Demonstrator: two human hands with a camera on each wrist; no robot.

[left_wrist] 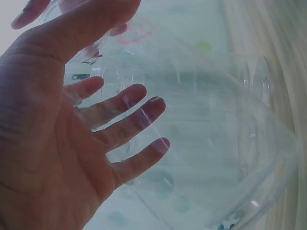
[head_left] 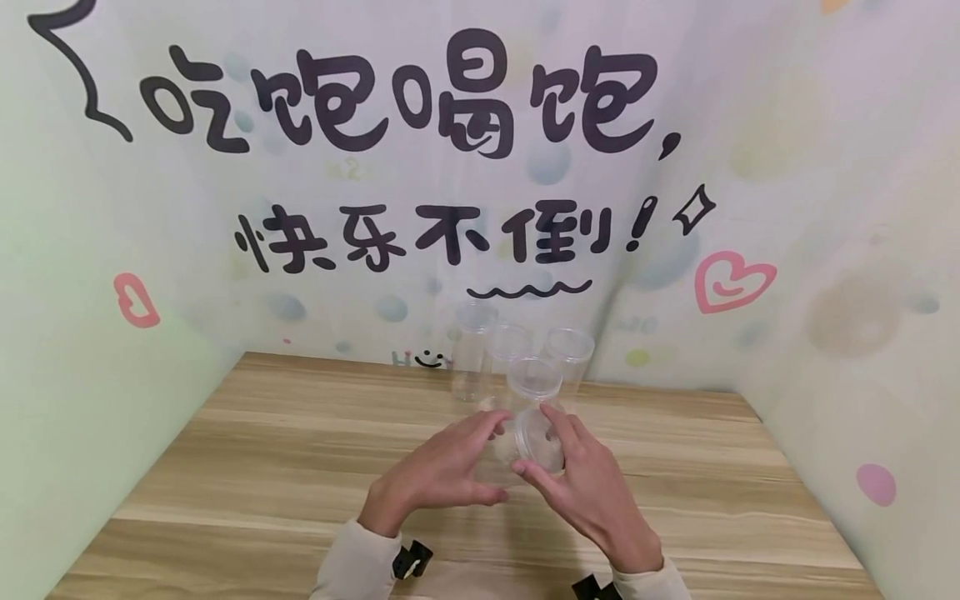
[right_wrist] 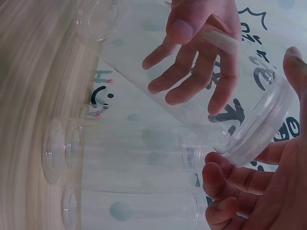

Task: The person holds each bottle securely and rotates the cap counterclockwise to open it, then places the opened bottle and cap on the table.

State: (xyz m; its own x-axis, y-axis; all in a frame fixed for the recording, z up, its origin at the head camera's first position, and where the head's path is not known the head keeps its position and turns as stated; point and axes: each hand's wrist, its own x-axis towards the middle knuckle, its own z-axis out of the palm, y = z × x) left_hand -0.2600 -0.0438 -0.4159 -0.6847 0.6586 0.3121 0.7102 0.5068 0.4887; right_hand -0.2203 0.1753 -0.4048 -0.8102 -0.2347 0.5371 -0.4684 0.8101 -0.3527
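Note:
A clear plastic jar (left_wrist: 206, 129) leans with its base toward the left and its mouth toward the right. My left hand (head_left: 438, 471) holds it, thumb and fingers spread around its sides; the fingers show through the clear wall in the left wrist view. My right hand (head_left: 596, 487) grips a clear round lid (right_wrist: 261, 120) at the jar's mouth, thumb on one side of the rim and fingers on the other. Whether the lid is seated on the jar cannot be told.
Several similar clear jars (head_left: 568, 346) stand upright just beyond the hands, near the back edge of the wood-grain table (head_left: 300, 467). A printed cloth (head_left: 360, 325) with large dark writing hangs behind, and pale walls close in at both sides.

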